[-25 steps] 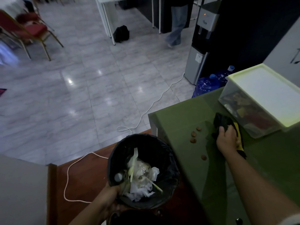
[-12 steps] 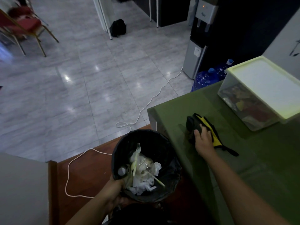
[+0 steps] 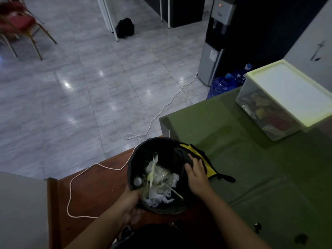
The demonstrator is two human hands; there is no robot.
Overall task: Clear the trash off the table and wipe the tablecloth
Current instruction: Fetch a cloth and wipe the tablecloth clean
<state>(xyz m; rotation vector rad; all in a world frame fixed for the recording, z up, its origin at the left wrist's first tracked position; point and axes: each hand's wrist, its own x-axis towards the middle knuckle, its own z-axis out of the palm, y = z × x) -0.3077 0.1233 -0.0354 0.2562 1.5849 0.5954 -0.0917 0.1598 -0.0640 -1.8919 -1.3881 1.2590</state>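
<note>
A black trash bin [image 3: 137,159] lined with a dark bag is held against the table's left edge by my left hand [image 3: 130,200], which grips its near rim. Inside lie a white plastic fork [image 3: 154,166], crumpled clear plastic and white paper. My right hand [image 3: 196,174] presses a black and yellow cloth [image 3: 206,161] at the edge of the green tablecloth [image 3: 251,168], its front part hanging over the bin's rim. The crumbs seen earlier are no longer visible on the cloth.
A clear storage box with a pale lid [image 3: 285,99] stands at the table's back right. A white cable [image 3: 100,166] snakes over the floor. Blue water bottles [image 3: 222,85] and a dispenser [image 3: 213,51] stand behind the table. Small dark objects [image 3: 257,226] lie near the front.
My right hand has swept the cloth leftward across the tablecloth to the table edge over the bin. The brown crumbs are gone from the cloth. The bin stayed in my left hand.
</note>
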